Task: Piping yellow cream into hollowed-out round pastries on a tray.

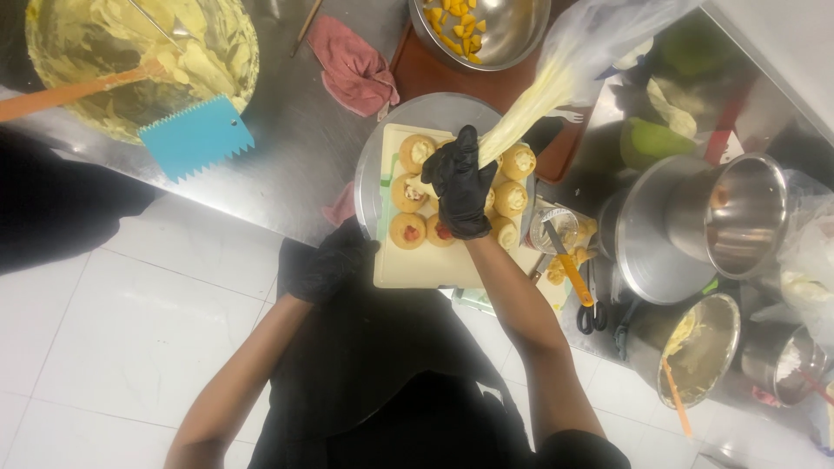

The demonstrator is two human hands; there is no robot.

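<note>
My right hand (461, 185), in a black glove, is shut on a clear piping bag (556, 74) of pale yellow cream, its tip down among small round pastries (408, 230) on a cream cutting board (417, 269). The pastries stand in rows, some with red filling, others topped with cream swirls (518, 161). The board lies on a round metal turntable (373, 165). My left hand (328, 263), also gloved in black, rests at the counter's edge by the board's near left corner; its fingers look curled, holding nothing I can see.
A large bowl of cream (139, 52) with an orange spatula and a blue toothed scraper (196, 136) sits at far left. A pink cloth (354, 69), a bowl of yellow fruit pieces (482, 30), metal containers (721, 217), an orange-handled knife (569, 269) and scissors (592, 314) crowd the right.
</note>
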